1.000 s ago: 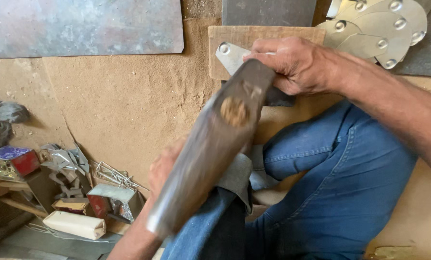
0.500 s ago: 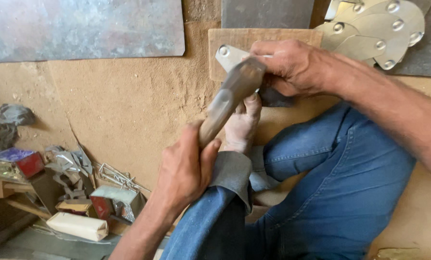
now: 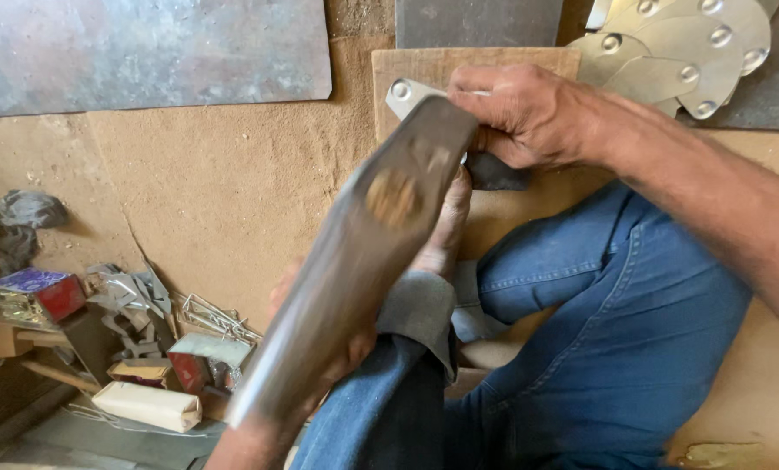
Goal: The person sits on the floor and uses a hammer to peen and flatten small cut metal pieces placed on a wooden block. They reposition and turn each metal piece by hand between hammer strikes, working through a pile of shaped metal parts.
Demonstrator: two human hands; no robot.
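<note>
My left hand (image 3: pixel 320 348) grips the handle of a large hammer (image 3: pixel 363 252); its blurred metal head is raised toward the camera and hides most of the hand. My right hand (image 3: pixel 520 113) holds a thin metal punch against a small flat metal piece (image 3: pixel 407 94) with a rivet. That piece lies on a wooden block (image 3: pixel 424 65) on the dusty floor. A dark metal block (image 3: pixel 498 174) sits under my right hand. My bare foot (image 3: pixel 446 231) rests by the block, and my legs in blue jeans (image 3: pixel 615 331) are bent beneath.
A pile of riveted metal blades (image 3: pixel 685 52) lies at the top right. Metal sheets (image 3: pixel 146 52) lie along the top. At lower left are small boxes (image 3: pixel 37 294), scrap metal (image 3: pixel 133 292), wire clips (image 3: pixel 215 318), a pale block (image 3: pixel 146 405) and a grey rag (image 3: pixel 28 209).
The hammer was raised, came down onto the piece half a second ago, and is now lifted again toward the camera. My right hand stays on the piece.
</note>
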